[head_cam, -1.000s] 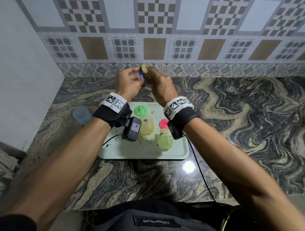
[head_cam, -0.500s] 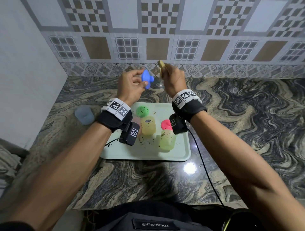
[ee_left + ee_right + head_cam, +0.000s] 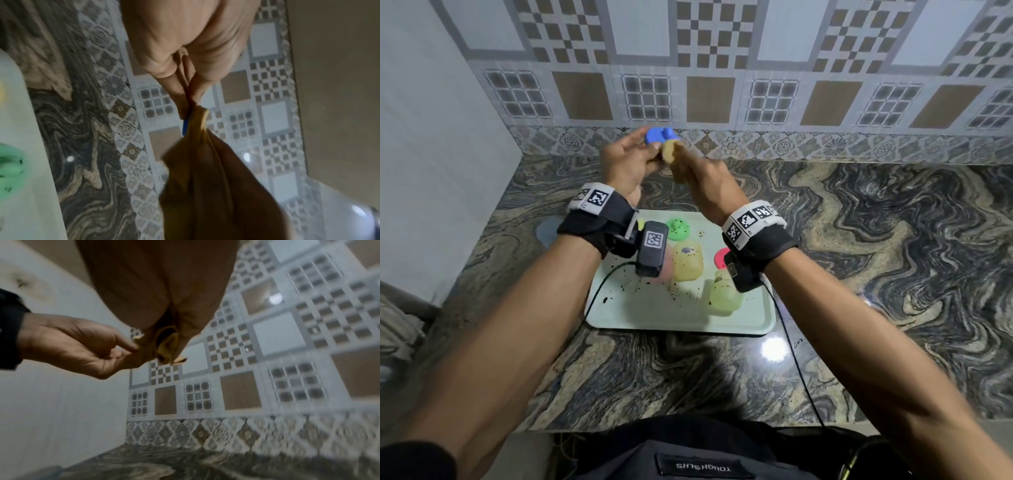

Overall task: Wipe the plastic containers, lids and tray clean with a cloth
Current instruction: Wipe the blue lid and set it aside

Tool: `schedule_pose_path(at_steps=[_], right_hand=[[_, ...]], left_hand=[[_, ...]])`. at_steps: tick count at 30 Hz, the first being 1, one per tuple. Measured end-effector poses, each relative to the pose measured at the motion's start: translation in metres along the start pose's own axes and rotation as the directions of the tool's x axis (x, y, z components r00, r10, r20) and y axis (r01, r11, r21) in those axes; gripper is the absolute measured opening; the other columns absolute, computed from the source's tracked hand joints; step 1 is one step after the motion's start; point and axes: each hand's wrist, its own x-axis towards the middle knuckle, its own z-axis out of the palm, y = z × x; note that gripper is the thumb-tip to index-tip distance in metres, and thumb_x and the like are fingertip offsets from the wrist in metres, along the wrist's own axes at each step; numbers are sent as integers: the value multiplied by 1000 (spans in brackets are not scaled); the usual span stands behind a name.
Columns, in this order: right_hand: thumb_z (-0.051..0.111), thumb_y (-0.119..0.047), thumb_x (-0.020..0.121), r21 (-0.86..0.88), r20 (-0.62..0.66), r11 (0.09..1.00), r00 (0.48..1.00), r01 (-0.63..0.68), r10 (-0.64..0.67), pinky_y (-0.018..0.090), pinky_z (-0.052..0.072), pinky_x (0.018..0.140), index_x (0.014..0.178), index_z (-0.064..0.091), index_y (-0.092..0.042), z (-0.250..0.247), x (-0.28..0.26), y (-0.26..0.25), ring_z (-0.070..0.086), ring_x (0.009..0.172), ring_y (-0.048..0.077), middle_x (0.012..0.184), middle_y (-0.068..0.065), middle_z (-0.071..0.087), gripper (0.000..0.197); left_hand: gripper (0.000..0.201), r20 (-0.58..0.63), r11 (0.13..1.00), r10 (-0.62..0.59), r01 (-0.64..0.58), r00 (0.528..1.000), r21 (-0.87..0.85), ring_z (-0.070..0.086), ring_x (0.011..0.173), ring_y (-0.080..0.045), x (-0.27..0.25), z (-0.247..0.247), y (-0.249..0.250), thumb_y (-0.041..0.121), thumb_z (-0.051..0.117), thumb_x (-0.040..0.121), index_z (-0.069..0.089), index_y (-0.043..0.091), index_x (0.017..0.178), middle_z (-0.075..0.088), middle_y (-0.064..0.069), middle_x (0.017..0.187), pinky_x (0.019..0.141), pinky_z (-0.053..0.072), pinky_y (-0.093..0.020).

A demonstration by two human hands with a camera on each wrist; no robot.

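Observation:
Above the counter's far edge my left hand (image 3: 635, 156) pinches a small blue lid (image 3: 658, 135), seen edge-on as a blue sliver (image 3: 185, 128) in the left wrist view. My right hand (image 3: 693, 171) grips a yellow cloth (image 3: 669, 152) bunched against the lid; the cloth (image 3: 167, 347) pokes out below its curled fingers. Below the wrists lies the pale green tray (image 3: 671, 315), speckled with dark crumbs. On it sit a green lid (image 3: 678, 229), a yellow container (image 3: 687, 262), a pink container (image 3: 666, 270) partly behind the wrist camera, a red lid (image 3: 720, 257) and a light green container (image 3: 724, 296).
A translucent blue-grey container (image 3: 548, 231) stands on the marbled counter (image 3: 859, 257) left of the tray. The tiled wall (image 3: 722, 85) rises straight behind my hands, and a plain wall (image 3: 431, 154) closes the left side. A black cable (image 3: 794, 359) trails off the tray's right edge.
The hands, apart half a second ago with the blue lid held clear, have come together again, and the yellow cloth now presses against the lid.

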Motion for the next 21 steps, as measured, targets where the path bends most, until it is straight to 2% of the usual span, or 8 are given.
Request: schedule_pose_path(at_steps=[3, 7, 9, 11, 14, 16, 18, 21], right_hand=[[46, -2, 98, -33, 5, 996, 997, 81, -81, 28, 55, 61, 122, 61, -7, -7, 0, 6, 59, 60, 9, 86, 1, 70, 29], [49, -6, 99, -37, -327, 998, 943, 48, -57, 38, 59, 77, 130, 58, -3, 0, 11, 1, 71, 89, 30, 116, 20, 68, 32], [52, -8, 99, -117, -185, 978, 964, 172, -192, 45, 51, 95, 132, 57, -5, 17, 11, -11, 59, 120, 36, 140, 19, 53, 34], [55, -4, 96, -182, -12, 950, 966, 252, -259, 47, 46, 100, 136, 53, -8, 29, 7, -8, 51, 130, 36, 149, 14, 44, 40], [53, 2, 94, -165, -47, 981, 992, 105, -114, 53, 56, 87, 137, 53, -8, 23, 15, 15, 67, 104, 41, 143, 16, 51, 44], [51, 1, 94, -89, -105, 996, 994, -27, 17, 41, 56, 80, 137, 53, -6, 16, 22, 22, 69, 92, 38, 125, 22, 64, 43], [48, -6, 99, -21, -146, 999, 989, 32, -35, 23, 45, 75, 135, 54, -5, 17, 25, 10, 67, 87, 26, 110, 18, 69, 37], [44, -9, 101, 67, 7, 972, 974, 226, -227, 16, 40, 76, 130, 56, -5, 24, 23, -19, 59, 84, 12, 107, 12, 69, 31]], left_hand=[[40, 40, 994, -100, 101, 994, -31, 71, 78, -13, 14, -26, 7, -10, 58, 88, 57, -1, 127, 71, -10, 102, 72, 58, -23], [33, 111, 990, -138, 141, 984, -26, 71, 80, -13, 11, -40, 8, -11, 51, 91, 58, 0, 121, 71, -5, 98, 72, 58, -23], [36, 183, 979, -164, 182, 969, -87, 70, 82, -15, 8, -41, 5, -12, 46, 91, 53, -2, 126, 64, -12, 107, 71, 58, -23], [35, 249, 975, -187, 210, 950, -71, 71, 84, -13, 5, -48, 9, -10, 44, 93, 55, 1, 124, 66, -11, 107, 72, 56, -21], [33, 265, 978, -196, 209, 944, -20, 71, 76, -10, -2, -73, 14, -6, 45, 95, 69, 12, 108, 74, -1, 94, 65, 57, -21], [40, 265, 982, -169, 185, 949, -36, 72, 80, -11, -7, -86, 16, -8, 43, 95, 75, 16, 96, 75, 2, 92, 64, 57, -23], [37, 262, 988, -153, 157, 953, 5, 71, 87, -11, -12, -92, 16, -10, 42, 94, 70, 14, 104, 75, 3, 94, 69, 58, -23], [39, 317, 989, -150, 138, 937, 60, 70, 94, -12, -18, -99, 19, -11, 42, 94, 70, 14, 104, 74, 1, 100, 76, 57, -24]])
